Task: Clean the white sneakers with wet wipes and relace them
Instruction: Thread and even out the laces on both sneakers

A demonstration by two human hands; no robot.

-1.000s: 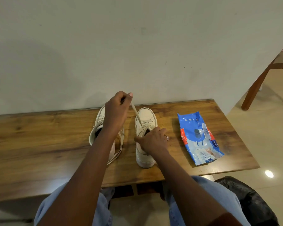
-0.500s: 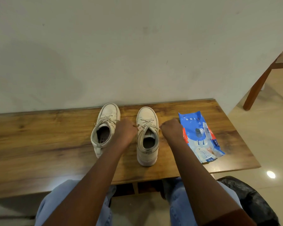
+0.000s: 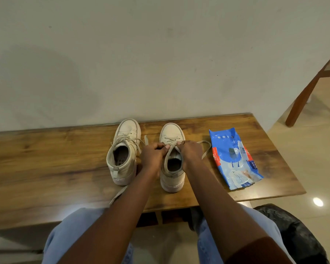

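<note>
Off-white sneakers [image 3: 149, 151], beige laces [image 3: 204, 149]; blue-white wipes pack [image 3: 234, 159], red accents; brown wood-grain table [image 3: 46, 159].

A lived-in room of a home: the left hand [image 3: 152, 157] and right hand [image 3: 191, 153] grip a lace [image 3: 203, 142] over a wood-grain table [image 3: 46, 168] set against a plain, scuffed wall [image 3: 160, 54] just beyond the grip. Right of the grip lies a wipes pack [image 3: 234, 159], and farther right a glossy tiled floor [image 3: 312, 164] catches a lamp's glare. Far right of the grip and beyond it stands a wooden leg [image 3: 304, 100], perhaps of a chair, cut off at the edge of view.
</note>
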